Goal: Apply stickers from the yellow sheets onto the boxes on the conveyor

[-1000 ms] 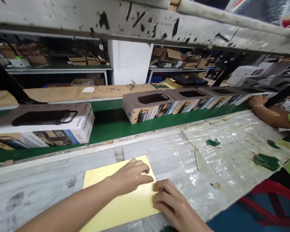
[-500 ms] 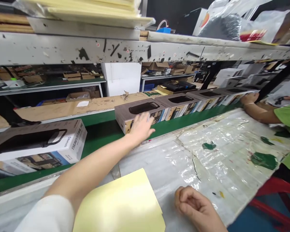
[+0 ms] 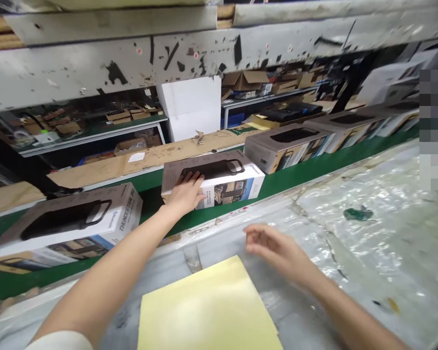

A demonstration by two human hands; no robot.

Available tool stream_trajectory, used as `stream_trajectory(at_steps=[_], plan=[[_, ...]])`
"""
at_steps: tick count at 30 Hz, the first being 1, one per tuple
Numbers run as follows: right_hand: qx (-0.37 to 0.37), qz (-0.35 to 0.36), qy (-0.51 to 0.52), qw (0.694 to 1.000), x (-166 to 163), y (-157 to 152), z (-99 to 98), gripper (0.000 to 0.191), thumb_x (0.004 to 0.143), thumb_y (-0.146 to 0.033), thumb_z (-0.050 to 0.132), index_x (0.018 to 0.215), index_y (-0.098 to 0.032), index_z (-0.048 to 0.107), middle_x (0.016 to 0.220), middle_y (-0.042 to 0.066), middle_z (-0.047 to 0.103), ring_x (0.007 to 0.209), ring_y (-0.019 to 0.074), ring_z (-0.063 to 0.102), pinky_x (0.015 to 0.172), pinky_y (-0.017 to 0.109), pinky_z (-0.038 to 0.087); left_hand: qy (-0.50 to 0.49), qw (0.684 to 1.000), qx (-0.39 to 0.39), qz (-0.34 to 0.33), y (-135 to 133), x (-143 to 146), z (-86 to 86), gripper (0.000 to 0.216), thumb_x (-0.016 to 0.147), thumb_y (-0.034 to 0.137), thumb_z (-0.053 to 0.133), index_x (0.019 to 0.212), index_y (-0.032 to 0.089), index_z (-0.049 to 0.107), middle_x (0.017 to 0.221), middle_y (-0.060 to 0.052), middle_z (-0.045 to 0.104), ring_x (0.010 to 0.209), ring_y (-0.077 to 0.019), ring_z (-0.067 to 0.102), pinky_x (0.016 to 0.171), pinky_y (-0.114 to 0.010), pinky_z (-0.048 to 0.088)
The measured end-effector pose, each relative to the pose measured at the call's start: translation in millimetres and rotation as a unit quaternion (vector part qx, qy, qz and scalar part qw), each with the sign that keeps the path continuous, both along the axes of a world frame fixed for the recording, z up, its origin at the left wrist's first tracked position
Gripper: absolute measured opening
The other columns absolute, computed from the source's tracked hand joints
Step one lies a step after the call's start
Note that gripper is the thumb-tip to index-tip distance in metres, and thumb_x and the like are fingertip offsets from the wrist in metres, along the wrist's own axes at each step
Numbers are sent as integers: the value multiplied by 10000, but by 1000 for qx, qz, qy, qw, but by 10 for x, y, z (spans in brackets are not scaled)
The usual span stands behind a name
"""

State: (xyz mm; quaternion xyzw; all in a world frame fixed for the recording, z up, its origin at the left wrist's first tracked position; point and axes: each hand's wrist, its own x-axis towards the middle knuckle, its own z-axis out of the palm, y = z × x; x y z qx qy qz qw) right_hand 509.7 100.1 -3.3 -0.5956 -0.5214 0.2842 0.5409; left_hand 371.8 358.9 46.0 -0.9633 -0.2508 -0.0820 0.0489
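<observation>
My left hand (image 3: pixel 182 197) lies with spread fingers over the left end of a printed carton (image 3: pixel 231 189), its fingertips on the top and its thumb along the front side. Dark, elongated device artwork covers the carton's top. My right hand (image 3: pixel 277 248) is in the air above the plastic-covered bench, nearer to me than the carton. Its fingers are loosely bent, with a gap to the thumb and nothing visible between them. A yellow sheet or stack of sheets (image 3: pixel 204 306) lies on the bench below my hands.
The cartons sit on a green belt (image 3: pixel 211 214). Another carton (image 3: pixel 80 218) is at left; several more (image 3: pixel 288 141) line up to the right. A scuffed shelf beam (image 3: pixel 95 73) crosses above. Clear plastic (image 3: pixel 387 233) covers the bench.
The carton under my left hand has separated from the row and sits slightly turned, and the hand is now at its left end. My right hand has risen toward it, loosening. The view has shifted.
</observation>
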Motion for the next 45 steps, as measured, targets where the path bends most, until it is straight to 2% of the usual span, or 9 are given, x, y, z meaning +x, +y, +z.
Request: stream_trajectory(at_steps=[5,9,21,26,29,32,37,40,45], plan=[[135,32,-218,966,174,1015,322,198,960,-352,594,1115,-234,628,935,63,690,813,222,651,769,367,558,-21,999,37,29,-26,-133,-64,570,1021,486,498,1529,230,466,1606,-69,429,1512,-271,349,1241,-430,304],[176,41,-351,919,334,1458,428,174,978,-264,522,1128,-213,594,921,84,649,858,254,631,779,387,541,-29,998,36,29,-29,-110,-108,554,1024,490,484,1520,243,477,1600,-55,440,1498,-274,368,1221,-443,329],[180,51,-488,853,424,1698,268,283,1017,-233,486,1279,-182,581,1102,156,637,1010,316,580,869,452,509,-47,998,37,32,-12,-192,-135,544,1011,475,524,1496,230,502,1566,-52,490,1472,-275,406,1214,-430,337],[103,3,-571,815,498,1619,240,637,888,-256,729,1469,-189,475,1363,188,596,1192,394,542,921,503,458,-51,997,44,28,-5,-234,-137,554,1012,467,533,1495,197,507,1572,-61,480,1465,-278,415,1206,-437,353],[47,-15,-544,838,462,1647,303,707,841,-386,790,1465,-210,506,1322,177,631,1190,416,549,926,527,458,-48,997,53,27,2,-255,-140,547,1018,460,529,1497,196,504,1574,-65,477,1466,-276,415,1204,-438,357],[-3,-16,-446,895,426,1812,435,592,817,-508,782,1322,-232,643,1221,132,695,1144,387,596,931,497,477,-42,997,63,26,11,-274,-145,551,1025,467,518,1504,197,494,1572,-68,481,1464,-275,419,1198,-431,366],[-101,29,-285,953,478,2172,679,291,646,-338,865,884,-214,752,866,17,748,781,226,672,680,299,514,-30,996,86,13,19,-336,-131,564,1027,471,512,1526,211,478,1559,-84,497,1449,-297,434,1192,-432,371],[-87,-20,-275,957,471,2226,719,164,641,-259,827,743,-199,713,721,1,707,691,202,648,645,288,508,-20,995,99,-3,11,-389,-107,560,1040,464,485,1576,327,397,1558,-68,496,1450,-303,430,1179,-443,379],[10,-141,-266,954,282,1710,470,150,810,-191,602,918,-170,704,967,92,727,924,258,677,874,392,540,-10,997,73,-13,-19,-449,-82,472,1056,458,442,1528,437,451,1595,-47,442,1470,-308,398,1193,-470,337]])
